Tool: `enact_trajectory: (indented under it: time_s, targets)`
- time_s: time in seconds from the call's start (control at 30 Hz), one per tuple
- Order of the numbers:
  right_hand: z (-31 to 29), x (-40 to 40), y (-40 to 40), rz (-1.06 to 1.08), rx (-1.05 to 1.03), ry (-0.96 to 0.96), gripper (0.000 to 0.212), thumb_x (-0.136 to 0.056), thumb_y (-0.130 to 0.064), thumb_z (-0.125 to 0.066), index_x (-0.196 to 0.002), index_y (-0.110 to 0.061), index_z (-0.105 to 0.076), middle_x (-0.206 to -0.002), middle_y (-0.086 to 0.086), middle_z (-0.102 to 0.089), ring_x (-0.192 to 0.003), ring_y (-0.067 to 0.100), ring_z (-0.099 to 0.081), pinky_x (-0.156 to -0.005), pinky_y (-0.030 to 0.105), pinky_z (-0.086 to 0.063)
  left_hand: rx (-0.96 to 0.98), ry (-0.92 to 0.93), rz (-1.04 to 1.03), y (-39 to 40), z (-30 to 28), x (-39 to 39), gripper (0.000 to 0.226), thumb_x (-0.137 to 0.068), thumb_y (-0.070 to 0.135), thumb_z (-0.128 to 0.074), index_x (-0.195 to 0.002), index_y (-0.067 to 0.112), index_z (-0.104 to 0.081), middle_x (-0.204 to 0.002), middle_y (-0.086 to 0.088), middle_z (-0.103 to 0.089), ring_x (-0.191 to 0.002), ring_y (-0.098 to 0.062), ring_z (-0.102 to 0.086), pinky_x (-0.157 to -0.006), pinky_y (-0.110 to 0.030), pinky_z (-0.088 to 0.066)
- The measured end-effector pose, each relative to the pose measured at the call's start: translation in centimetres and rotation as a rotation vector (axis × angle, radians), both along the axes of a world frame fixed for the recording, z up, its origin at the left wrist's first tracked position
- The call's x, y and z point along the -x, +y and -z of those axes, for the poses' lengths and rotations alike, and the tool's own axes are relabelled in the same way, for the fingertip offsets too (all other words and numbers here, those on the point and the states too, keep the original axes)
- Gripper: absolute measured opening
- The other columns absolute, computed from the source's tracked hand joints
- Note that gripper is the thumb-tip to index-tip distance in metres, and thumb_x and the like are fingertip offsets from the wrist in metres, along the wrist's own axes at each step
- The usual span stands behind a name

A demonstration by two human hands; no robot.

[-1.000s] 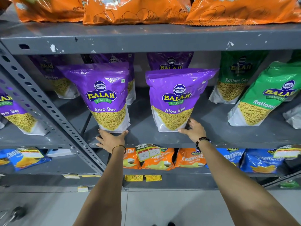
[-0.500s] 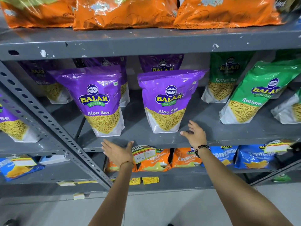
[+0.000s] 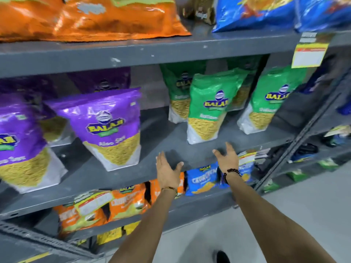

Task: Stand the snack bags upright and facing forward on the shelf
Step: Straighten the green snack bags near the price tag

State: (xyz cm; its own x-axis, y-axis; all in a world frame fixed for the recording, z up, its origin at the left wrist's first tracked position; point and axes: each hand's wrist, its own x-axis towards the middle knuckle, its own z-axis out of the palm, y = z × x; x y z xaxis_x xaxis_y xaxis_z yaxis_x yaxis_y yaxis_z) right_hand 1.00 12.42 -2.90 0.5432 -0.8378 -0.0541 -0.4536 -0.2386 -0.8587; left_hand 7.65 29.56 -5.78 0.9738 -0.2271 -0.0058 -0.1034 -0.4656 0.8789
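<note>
While upright, green bag [image 3: 209,107] front-facing

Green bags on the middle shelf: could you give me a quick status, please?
Left hand and right hand open, empty, at the shelf edge. Front green bag upright, facing forward, untouched. Nothing between hands and bag.

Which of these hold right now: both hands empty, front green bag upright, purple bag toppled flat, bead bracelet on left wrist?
1. Both hands are empty. True: the left hand and right hand are open, holding nothing.
2. The front green plastic snack bag stands upright. True.
3. The purple plastic snack bag lies flat. False: it stands on the grey metal shelf, label forward.
4. The black bead bracelet is on the left wrist. False: right wrist.
</note>
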Motion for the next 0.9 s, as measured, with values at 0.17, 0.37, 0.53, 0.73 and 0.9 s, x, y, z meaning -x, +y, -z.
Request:
enact_trajectory:
  time_s: [0.17, 0.37, 0.53, 0.73, 0.9]
  targets:
    - [0.0, -1.3, -7.0, -0.206, -0.074, 0.012, 0.067, -0.084, -0.022, -0.063, -0.142, -0.006, -0.031, -0.137, 0.016, -0.052, -0.124, 0.030, -0.050, -0.103, 0.038, -0.039, 0.005, 0.075, -0.036, -7.6, -0.6, -1.4, 0.074, -0.080, 0.030, -0.067, -0.140, 0.008, -0.031, -0.146, -0.015, -0.041, -0.137, -0.031, -0.032, -0.119, -0.042, -0.013]
    - [-1.2, -4.3, -11.0, -0.467, -0.173, 0.018, 0.072, -0.086, -0.016, -0.060, -0.146, -0.009, -0.020, -0.147, 0.018, -0.038, -0.131, 0.032, -0.042, -0.104, 0.041, -0.037, -0.039, 0.133, -0.081, -10.8, -1.9, -3.3, 0.070, -0.082, 0.024, -0.065, -0.141, 0.008, -0.031, -0.142, -0.015, -0.046, -0.132, -0.032, -0.040, -0.116, -0.051, -0.019]
    - [-1.1, -5.3, -11.6, -0.646, -0.317, -0.039, 0.080, -0.084, -0.012, -0.063, -0.147, -0.017, -0.013, -0.152, 0.004, -0.029, -0.135, 0.023, -0.037, -0.111, 0.037, -0.032, 0.032, 0.219, -0.070, -11.4, -1.4, -4.7, 0.060, -0.078, 0.031, -0.061, -0.134, 0.021, -0.040, -0.135, -0.013, -0.053, -0.127, -0.031, -0.046, -0.112, -0.054, -0.028]
    - [-1.1, -5.3, -10.8, -0.743, -0.270, -0.097, 0.056, -0.084, -0.011, -0.062, -0.134, -0.021, -0.040, -0.125, 0.001, -0.058, -0.109, 0.015, -0.055, -0.102, 0.035, -0.043, 0.170, 0.255, -0.038, -10.8, -2.4, -4.0, 0.050, -0.086, 0.013, -0.058, -0.133, 0.012, -0.043, -0.137, -0.010, -0.052, -0.127, -0.028, -0.046, -0.111, -0.047, -0.034]
    - [-0.9, -5.1, -9.4, -0.728, -0.247, -0.114, 0.047, -0.084, -0.007, -0.060, -0.128, -0.015, -0.047, -0.116, 0.002, -0.060, -0.100, 0.015, -0.056, -0.088, 0.028, -0.044, 0.212, 0.239, -0.053, -9.3, -3.6, -3.1, 0.046, -0.088, 0.006, -0.055, -0.132, 0.011, -0.043, -0.138, -0.010, -0.051, -0.127, -0.027, -0.045, -0.108, -0.040, -0.037]
